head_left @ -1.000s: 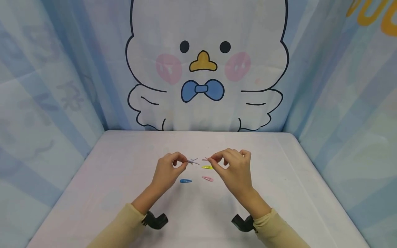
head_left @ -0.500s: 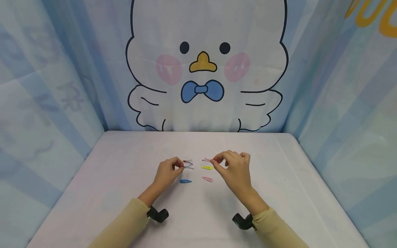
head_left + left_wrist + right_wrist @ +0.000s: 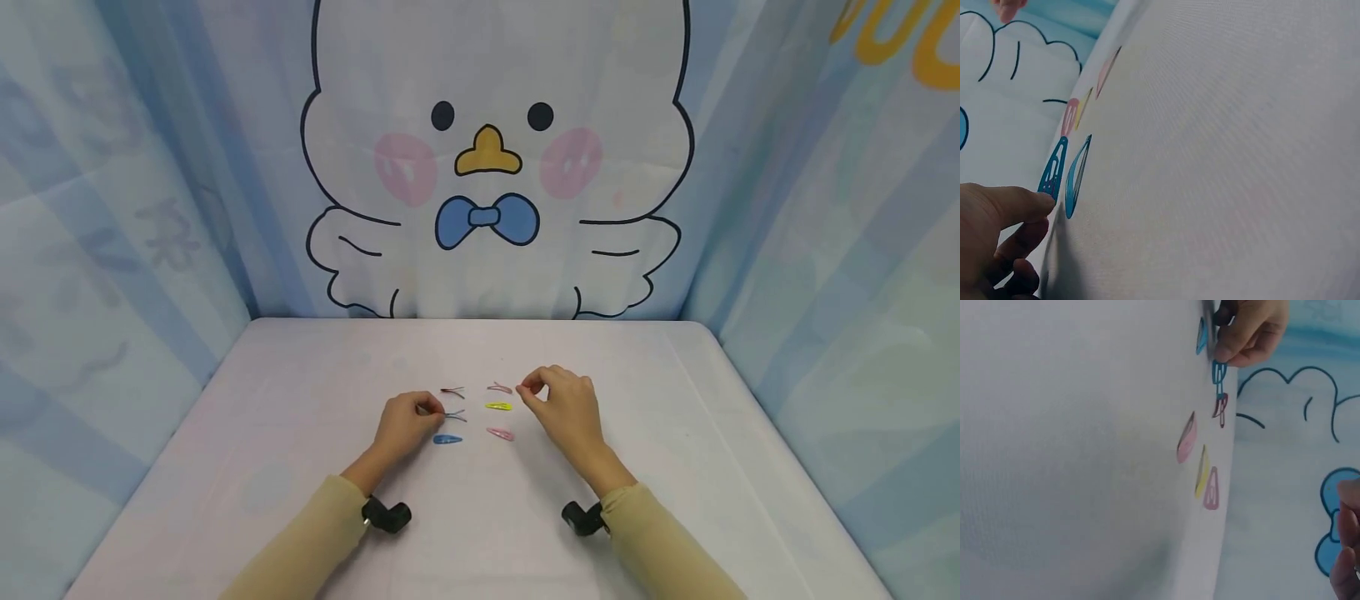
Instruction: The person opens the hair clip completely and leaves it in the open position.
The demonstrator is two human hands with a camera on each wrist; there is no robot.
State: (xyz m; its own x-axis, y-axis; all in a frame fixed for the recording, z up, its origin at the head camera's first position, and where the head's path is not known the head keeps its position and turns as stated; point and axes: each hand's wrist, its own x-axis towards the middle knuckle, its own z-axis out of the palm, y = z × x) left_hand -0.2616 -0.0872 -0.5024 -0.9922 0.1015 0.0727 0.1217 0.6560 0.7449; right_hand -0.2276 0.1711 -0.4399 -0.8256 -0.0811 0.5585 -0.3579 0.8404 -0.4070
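Observation:
My left hand (image 3: 408, 425) pinches the end of a blue snap hair clip (image 3: 1052, 167) between thumb and forefinger, its two prongs spread apart. A second blue hair clip (image 3: 447, 439), closed, lies just in front of it. Behind it is a dark red hair clip (image 3: 452, 392), also spread. My right hand (image 3: 566, 408) hovers to the right of a spread pink hair clip (image 3: 499, 387), fingertips slightly apart from it and holding nothing. Below that clip lie a yellow hair clip (image 3: 498, 407) and a closed pink hair clip (image 3: 500, 433).
The clips lie in two short columns on a table with a pale cover (image 3: 480, 517). A curtain with a cartoon bird (image 3: 487, 275) hangs behind the table's far edge. Black wrist cameras (image 3: 388, 517) sit at both sleeves.
The left hand has moved down toward the viewer, leaving the dark red clip on the table and keeping the blue one. The right hand has let go of the pink clip and drawn slightly right.

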